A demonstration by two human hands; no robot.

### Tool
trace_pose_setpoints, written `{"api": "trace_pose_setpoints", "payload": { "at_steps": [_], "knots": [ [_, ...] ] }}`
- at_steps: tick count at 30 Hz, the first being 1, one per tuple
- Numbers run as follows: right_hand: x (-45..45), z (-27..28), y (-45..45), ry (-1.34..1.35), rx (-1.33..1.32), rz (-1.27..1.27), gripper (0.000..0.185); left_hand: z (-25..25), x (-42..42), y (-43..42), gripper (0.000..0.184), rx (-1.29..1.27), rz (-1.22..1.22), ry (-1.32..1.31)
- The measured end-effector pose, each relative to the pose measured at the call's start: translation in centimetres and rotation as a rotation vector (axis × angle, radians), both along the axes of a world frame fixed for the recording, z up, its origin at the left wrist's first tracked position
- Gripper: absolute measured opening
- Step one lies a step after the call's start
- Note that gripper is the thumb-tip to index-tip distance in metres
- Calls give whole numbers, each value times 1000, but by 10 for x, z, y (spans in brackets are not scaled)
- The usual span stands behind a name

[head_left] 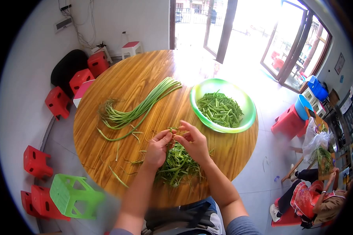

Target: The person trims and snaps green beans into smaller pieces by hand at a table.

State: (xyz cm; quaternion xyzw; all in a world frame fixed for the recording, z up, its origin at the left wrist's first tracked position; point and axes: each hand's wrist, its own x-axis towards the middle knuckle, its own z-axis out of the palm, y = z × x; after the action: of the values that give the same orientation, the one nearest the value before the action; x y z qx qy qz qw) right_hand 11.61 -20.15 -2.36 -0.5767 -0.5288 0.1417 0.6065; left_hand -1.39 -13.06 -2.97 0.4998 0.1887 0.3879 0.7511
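Over a pile of green trimmings [179, 164] near the table's front edge, my left hand [157, 149] is closed in a pinch on a short piece of green stem [171, 129]. My right hand [194, 143] is close beside it, its fingers curved and apart near the left fingertips. A bundle of long green stems [145, 105], which look like garlic scapes, lies beyond my left hand with thin, tangled ends to the left. Beyond my right hand, a green-and-white bowl [249, 107] holds many short cut stems [220, 109].
The round wooden table [94, 152] carries loose stem scraps [117, 177]. A green stool [72, 194] and several red stools [38, 162] stand to the left. At the lower right, a seated person [313, 199] handles greens [321, 156] beside a plastic bag [315, 137].
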Motion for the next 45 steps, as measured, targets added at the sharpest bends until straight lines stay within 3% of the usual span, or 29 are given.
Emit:
{"api": "trace_pose_setpoints", "payload": {
  "at_steps": [3, 9, 15, 18, 21, 22, 23, 25, 28, 30, 33, 35, 36, 41, 45],
  "knots": [
    [0, -12, 5, -242, 81, -12, 42, -11, 5, 1, 18, 27, 34, 14],
    [-12, 2, -1, -59, 37, 42, 30, -18, 7, 6, 18, -29, 80, -31],
    [-13, 4, -1, -149, 75, -87, 19, -9, 2, 3, 18, -76, 23, 24],
    [-7, 1, -2, -111, 116, 24, 13, -11, 2, 4, 18, -61, 26, 24],
    [1, 14, -11, -72, -95, 359, 10, -9, 0, 8, 18, -171, 80, -72],
    [3, 13, -13, 80, -140, 532, 10, -8, -2, 11, 18, -228, 103, -119],
    [6, 10, -16, 233, -183, 704, 10, -10, -3, 19, 19, -474, 119, -138],
    [13, 24, -24, 409, -260, 1105, 9, -8, -10, 23, 20, -498, 68, -210],
    [27, 29, -17, 363, -20, 1577, 12, -11, -14, 27, 24, -467, 18, -234],
    [40, 21, -23, 490, -7, 1309, 11, -9, -17, 29, 24, -421, -38, -224],
    [39, 30, -29, 188, -402, 804, 16, 15, -12, 14, 25, -442, 17, -142],
    [31, 25, -21, 92, -323, 658, 14, 12, -10, 12, 26, -189, 6, -46],
    [27, 21, -19, 47, -285, 581, 14, 19, -9, 8, 26, -224, 2, -19],
    [24, 15, -9, 486, -212, 218, 24, 22, -10, 2, 27, -157, -164, 92],
    [13, 11, -5, 462, -166, 191, 18, 24, -5, -7, 28, -2, -312, 294]
  ]
}}
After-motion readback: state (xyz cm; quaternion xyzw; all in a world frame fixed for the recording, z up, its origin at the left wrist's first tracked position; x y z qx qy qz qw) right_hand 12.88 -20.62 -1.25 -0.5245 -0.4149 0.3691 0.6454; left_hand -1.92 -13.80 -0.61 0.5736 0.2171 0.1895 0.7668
